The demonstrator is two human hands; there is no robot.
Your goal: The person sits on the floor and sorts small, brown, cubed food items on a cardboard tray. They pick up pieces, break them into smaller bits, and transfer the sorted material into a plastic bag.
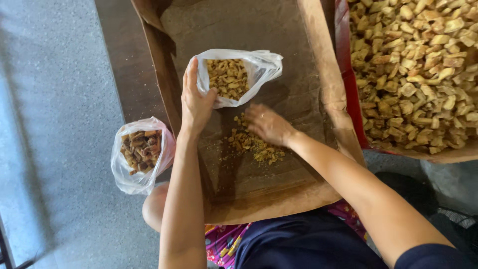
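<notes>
Head view: the large brown cardboard box (318,74) was cut off at the top edge, so its far wall couldn't be seen. A second container at upper right, red-rimmed (343,60) and heaped w/ pale yellow fried snack pieces (418,65), ran off the top and right edges; pieces too many to count. 2 thin clear plastic bags showed: one at centre top inside the box (259,65), part-filled w/ small yellowish bits, and one at lower left outside the box (142,154), holding darker brown pieces.

2 hands in frame. The left hand (195,102) gripped the rim of the centre bag, fingers extended up along its side, thumb pinching the plastic. The right hand (269,124) lay palm-down over a loose pile of crumbly snack bits (254,144) on the box floor, fingers curled; fingertips hidden, so can't tell if it held any. Person's lap at bottom edge, partly cut off.
</notes>
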